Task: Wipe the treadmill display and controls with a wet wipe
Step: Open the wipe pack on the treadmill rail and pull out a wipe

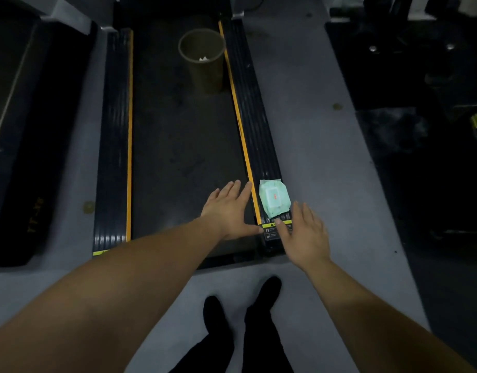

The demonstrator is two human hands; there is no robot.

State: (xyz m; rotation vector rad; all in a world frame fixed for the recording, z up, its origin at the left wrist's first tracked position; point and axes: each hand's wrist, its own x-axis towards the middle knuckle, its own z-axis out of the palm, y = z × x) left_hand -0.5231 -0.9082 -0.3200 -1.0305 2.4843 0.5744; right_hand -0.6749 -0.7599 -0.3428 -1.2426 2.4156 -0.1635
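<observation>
A pale green pack of wet wipes (274, 200) lies on the right side rail (252, 122) of the treadmill, near its rear end. My left hand (229, 211) hovers over the belt (183, 146) just left of the pack, fingers spread, holding nothing. My right hand (304, 232) hangs just right of and below the pack, fingers apart and empty, its thumb near the pack's lower edge. The treadmill's display and controls are out of view.
A brown waste bin (205, 60) with a white scrap inside stands on the belt at the far end. The left side rail (115, 141) has a yellow edge. Another treadmill (16, 146) lies at the left, dark equipment (425, 103) at the right. My feet (242, 305) stand on grey floor.
</observation>
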